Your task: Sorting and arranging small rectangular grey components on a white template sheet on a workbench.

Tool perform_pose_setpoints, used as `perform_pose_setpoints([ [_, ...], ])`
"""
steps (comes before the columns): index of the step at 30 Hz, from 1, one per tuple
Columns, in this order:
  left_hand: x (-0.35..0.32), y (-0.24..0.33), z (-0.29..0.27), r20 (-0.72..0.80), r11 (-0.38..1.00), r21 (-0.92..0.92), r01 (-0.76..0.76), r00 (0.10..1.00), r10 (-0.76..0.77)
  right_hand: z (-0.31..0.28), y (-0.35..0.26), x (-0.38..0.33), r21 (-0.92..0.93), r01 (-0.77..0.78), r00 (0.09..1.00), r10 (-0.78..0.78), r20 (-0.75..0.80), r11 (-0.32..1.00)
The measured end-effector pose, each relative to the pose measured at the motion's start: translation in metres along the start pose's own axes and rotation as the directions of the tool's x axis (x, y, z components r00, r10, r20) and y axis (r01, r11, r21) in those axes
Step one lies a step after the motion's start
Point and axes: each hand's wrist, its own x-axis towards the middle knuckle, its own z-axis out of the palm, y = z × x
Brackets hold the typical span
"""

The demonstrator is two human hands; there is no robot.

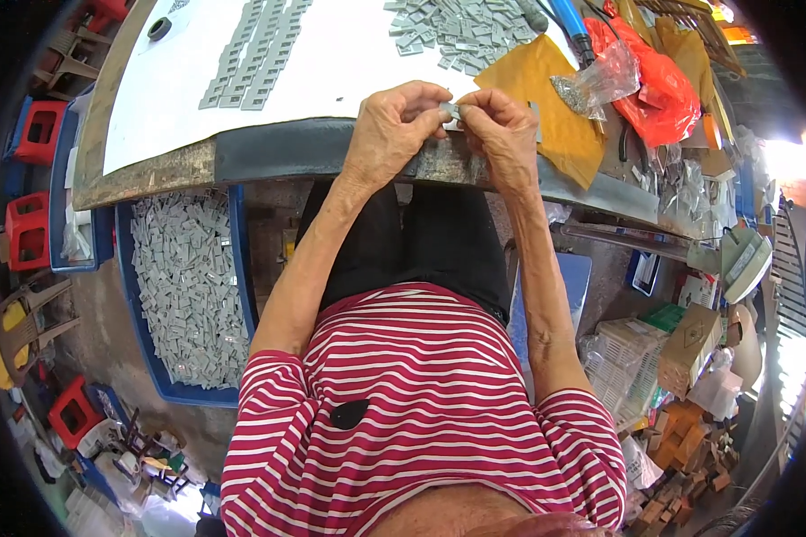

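My left hand (403, 121) and my right hand (501, 134) meet over the table's front edge. Between their fingertips is a small grey plastic piece (450, 111), pinched from both sides; its details are mostly covered by my fingers. Farther off to the left, rows of similar grey pieces (258, 55) lie lined up on a white sheet (166, 107). A loose heap of grey pieces (461, 31) spreads beyond my hands. Right beside my right hand lies a brown paper envelope (546, 98), with the edge of another grey piece (535, 121) showing by my fingers.
Under the table at left stands a blue crate (242, 295) full of grey pieces. A red plastic bag (658, 98), a clear bag (604, 76) and a blue-handled tool (571, 22) crowd the table's right side. A black ring (159, 29) sits at the far left. Red stools (40, 132) stand on the floor.
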Motion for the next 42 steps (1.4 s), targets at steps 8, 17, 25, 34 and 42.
perform_pose_setpoints([
  [8, 0.007, 0.007, -0.008, 0.126, 0.87, 0.443, -0.214, 0.976, 0.175, -0.006, -0.006, 0.007, -0.089, -0.025, 0.997, 0.032, 0.075, 0.996],
  [17, 0.018, 0.01, -0.023, 0.12, 0.806, 0.546, -0.229, 0.973, 0.195, 0.004, -0.003, 0.017, 0.149, -0.068, 0.994, 0.054, 0.094, 0.986],
  [25, 0.041, 0.008, -0.05, -0.031, 0.772, 0.613, -0.168, 0.971, 0.237, 0.002, -0.002, -0.016, -0.278, 0.131, 0.99, -0.141, -0.017, 0.952],
  [34, 0.098, -0.012, -0.089, -0.143, 0.594, 0.795, -0.121, 0.915, 0.377, 0.002, 0.02, -0.028, -0.518, 0.44, 0.88, -0.467, 0.087, 0.734],
  [42, 0.119, -0.031, -0.11, -0.1, 0.386, 0.917, -0.102, 0.877, 0.47, 0.004, 0.023, -0.025, -0.541, 0.521, 0.832, -0.533, 0.15, 0.66],
])
